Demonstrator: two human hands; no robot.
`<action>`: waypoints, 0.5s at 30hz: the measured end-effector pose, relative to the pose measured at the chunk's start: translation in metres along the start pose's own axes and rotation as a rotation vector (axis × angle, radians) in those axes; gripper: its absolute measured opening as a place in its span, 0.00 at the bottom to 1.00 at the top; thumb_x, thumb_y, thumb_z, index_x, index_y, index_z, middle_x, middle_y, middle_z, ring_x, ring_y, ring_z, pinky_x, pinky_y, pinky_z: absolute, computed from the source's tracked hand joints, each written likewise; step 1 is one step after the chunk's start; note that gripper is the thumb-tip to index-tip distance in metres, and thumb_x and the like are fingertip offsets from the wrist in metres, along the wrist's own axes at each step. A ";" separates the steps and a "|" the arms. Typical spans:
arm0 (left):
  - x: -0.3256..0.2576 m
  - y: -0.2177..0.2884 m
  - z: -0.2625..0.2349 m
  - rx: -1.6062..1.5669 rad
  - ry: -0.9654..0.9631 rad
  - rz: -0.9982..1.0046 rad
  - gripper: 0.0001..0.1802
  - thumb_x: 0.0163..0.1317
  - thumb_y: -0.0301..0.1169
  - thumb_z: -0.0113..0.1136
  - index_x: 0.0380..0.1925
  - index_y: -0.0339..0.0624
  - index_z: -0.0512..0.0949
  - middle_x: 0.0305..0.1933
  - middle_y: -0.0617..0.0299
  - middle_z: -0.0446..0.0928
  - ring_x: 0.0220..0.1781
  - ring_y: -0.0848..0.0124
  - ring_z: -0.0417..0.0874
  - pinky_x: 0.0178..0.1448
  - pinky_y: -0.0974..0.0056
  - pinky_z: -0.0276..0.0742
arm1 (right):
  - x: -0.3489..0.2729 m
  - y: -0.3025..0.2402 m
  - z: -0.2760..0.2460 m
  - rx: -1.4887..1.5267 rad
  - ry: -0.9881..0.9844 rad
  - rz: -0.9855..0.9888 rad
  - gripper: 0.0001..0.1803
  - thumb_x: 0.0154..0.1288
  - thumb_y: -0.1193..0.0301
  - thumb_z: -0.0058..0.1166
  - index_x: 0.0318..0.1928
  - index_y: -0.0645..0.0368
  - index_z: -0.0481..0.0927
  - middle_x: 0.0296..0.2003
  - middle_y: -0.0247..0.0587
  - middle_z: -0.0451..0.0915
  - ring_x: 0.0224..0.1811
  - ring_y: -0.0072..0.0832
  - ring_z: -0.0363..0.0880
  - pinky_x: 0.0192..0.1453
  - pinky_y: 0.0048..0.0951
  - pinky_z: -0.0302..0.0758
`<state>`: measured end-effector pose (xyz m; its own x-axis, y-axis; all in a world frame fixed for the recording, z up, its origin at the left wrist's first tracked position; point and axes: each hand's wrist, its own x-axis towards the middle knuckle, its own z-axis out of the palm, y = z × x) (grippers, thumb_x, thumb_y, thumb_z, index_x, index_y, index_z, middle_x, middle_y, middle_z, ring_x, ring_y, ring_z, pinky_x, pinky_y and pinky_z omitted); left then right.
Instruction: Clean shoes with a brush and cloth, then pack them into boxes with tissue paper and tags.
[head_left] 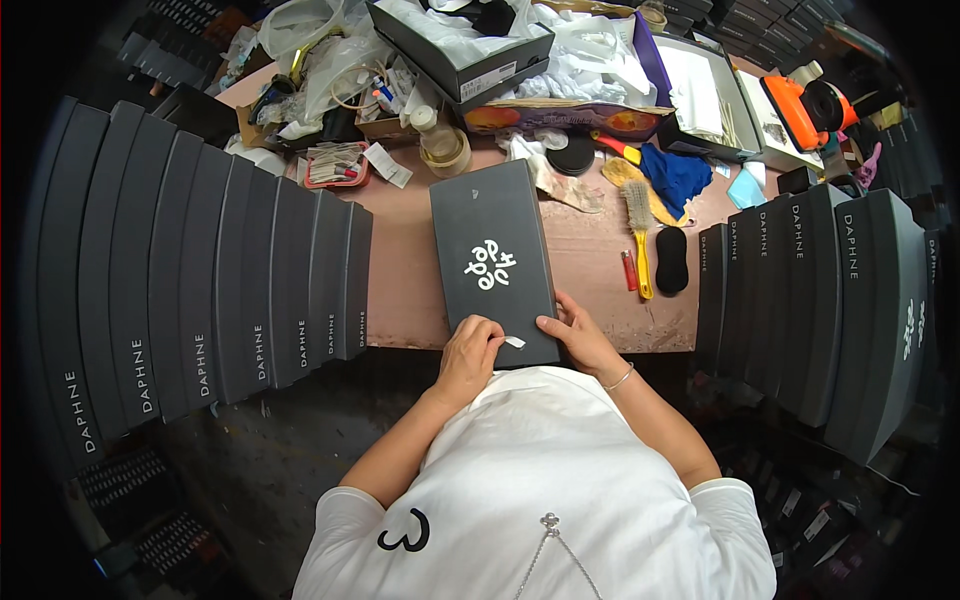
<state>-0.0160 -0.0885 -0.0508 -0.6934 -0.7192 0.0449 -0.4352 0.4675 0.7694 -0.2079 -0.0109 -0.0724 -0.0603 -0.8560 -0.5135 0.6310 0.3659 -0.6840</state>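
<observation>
A dark grey lidded shoebox (492,225) with white lettering lies on the table in front of me, its near end close to my body. My left hand (470,350) rests over its near left corner with the fingers curled into a pinch. At those fingertips, a small white slip (514,341) shows against the lid. My right hand (580,335) grips the box's near right edge, its thumb on top of the lid and its fingers down the side.
Tall stacks of dark shoeboxes flank me, left (185,260) and right (800,290). Right of my box lie a yellow-handled brush (641,240), a red lighter (629,270) and a black oval pad (671,260). Farther back stand a pump bottle (436,140) and an orange tape dispenser (800,112).
</observation>
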 end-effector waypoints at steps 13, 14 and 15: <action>-0.003 0.002 -0.009 -0.123 -0.163 -0.076 0.04 0.61 0.24 0.57 0.34 0.36 0.73 0.35 0.56 0.71 0.37 0.59 0.75 0.42 0.60 0.71 | 0.002 0.000 -0.001 -0.001 -0.014 -0.007 0.33 0.63 0.77 0.56 0.66 0.66 0.58 0.52 0.46 0.75 0.53 0.27 0.75 0.56 0.26 0.74; -0.004 0.003 -0.010 -0.141 -0.189 -0.097 0.04 0.62 0.25 0.56 0.34 0.36 0.73 0.35 0.56 0.72 0.39 0.59 0.75 0.44 0.59 0.71 | 0.002 -0.001 0.000 0.001 -0.011 -0.008 0.33 0.63 0.77 0.56 0.66 0.66 0.58 0.52 0.46 0.75 0.53 0.27 0.75 0.56 0.27 0.74; -0.004 0.004 -0.011 -0.159 -0.214 -0.119 0.05 0.62 0.26 0.56 0.34 0.36 0.73 0.36 0.56 0.72 0.40 0.59 0.75 0.46 0.59 0.71 | 0.003 0.001 -0.003 0.017 -0.007 -0.005 0.33 0.63 0.77 0.56 0.66 0.66 0.58 0.52 0.46 0.75 0.53 0.28 0.75 0.56 0.27 0.74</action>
<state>-0.0081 -0.0894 -0.0410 -0.7559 -0.6311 -0.1740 -0.4366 0.2879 0.8523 -0.2095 -0.0120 -0.0762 -0.0578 -0.8603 -0.5065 0.6437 0.3557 -0.6776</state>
